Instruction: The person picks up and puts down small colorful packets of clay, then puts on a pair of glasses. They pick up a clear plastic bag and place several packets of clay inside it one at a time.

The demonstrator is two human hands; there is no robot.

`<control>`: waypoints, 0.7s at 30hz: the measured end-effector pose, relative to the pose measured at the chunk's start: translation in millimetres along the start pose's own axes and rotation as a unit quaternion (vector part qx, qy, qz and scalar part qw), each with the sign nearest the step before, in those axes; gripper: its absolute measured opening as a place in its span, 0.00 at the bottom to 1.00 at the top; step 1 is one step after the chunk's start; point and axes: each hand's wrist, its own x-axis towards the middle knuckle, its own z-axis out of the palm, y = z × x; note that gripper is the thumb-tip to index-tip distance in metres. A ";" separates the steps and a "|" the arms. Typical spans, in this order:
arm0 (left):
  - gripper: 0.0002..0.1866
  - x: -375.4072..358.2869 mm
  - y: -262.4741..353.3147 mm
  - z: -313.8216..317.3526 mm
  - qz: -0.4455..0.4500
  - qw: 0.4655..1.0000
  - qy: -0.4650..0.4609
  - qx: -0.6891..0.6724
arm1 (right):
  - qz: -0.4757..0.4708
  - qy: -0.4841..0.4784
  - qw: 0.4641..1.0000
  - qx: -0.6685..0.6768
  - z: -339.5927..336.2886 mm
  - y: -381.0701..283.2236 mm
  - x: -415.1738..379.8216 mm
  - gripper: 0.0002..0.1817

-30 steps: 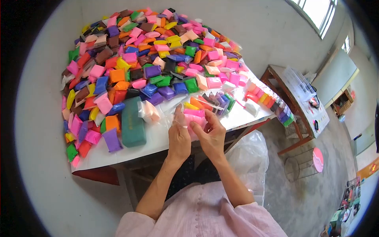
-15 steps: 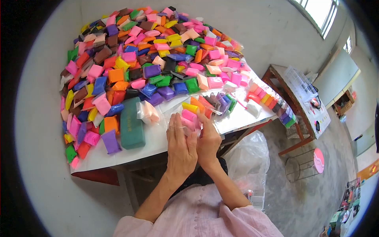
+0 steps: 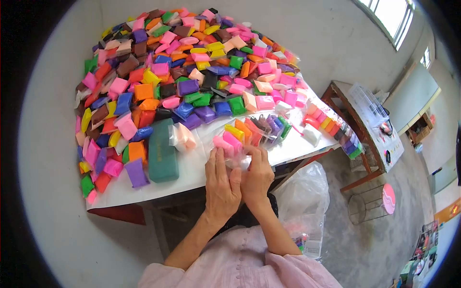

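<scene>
At the table's front edge, a row of small coloured clay packets lies in clear plastic film. Its near end has pink packets, followed by a yellow packet and an orange packet. My left hand rests against the pink end, fingers stretched out and thumb apart. Beside it, my right hand has bent fingers closed on the clear plastic bag; its fingertips are partly hidden. A light peach packet in clear film lies left of the row, touching a green box.
A large heap of coloured packets covers the back and left of the white table. A bagged row of packets lies at the right corner. Below hangs a clear plastic sack. A pink-topped stool and a second table stand rightward.
My right hand's fingers have curled down toward the bag's near end. My left fingers have drawn back slightly, exposing more of the pink packets. The view has shifted a little.
</scene>
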 end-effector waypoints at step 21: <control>0.35 8.1 1.7 4.3 -0.024 0.999 0.010 0.029 | -0.040 -0.026 0.996 0.078 -15.4 9.7 0.7 0.08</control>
